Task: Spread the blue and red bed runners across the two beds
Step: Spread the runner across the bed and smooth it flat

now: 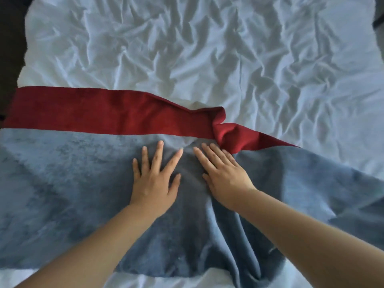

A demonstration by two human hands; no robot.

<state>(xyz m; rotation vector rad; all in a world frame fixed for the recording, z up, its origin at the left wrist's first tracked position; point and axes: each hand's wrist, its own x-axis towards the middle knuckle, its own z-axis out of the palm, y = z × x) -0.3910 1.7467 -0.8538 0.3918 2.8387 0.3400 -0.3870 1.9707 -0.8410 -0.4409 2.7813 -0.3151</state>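
Just below the bunched fold (pixel 223 129) in the red runner (pixel 83 113), the crosswise blue runner (pixel 62 173) is pressed by the left hand (pixel 154 181) and the nearer right hand (pixel 224 173), each grip spread flat.

One blue runner (pixel 62 183), one red runner (pixel 83 113), one sheet (pixel 187 48) (white), two hands (pixel 153 186) (pixel 226 175).

Lighting: soft, moderate daylight, brightest on white sheet (pixel 311 59) toward 1 o'clock. Shadows: gentle in creases; broad dim patch on blue runner (pixel 62 173), centre to 6 o'clock. Focus: mildly soft. Edges: wide-angle bowing; dark at 9–11 o'clock.
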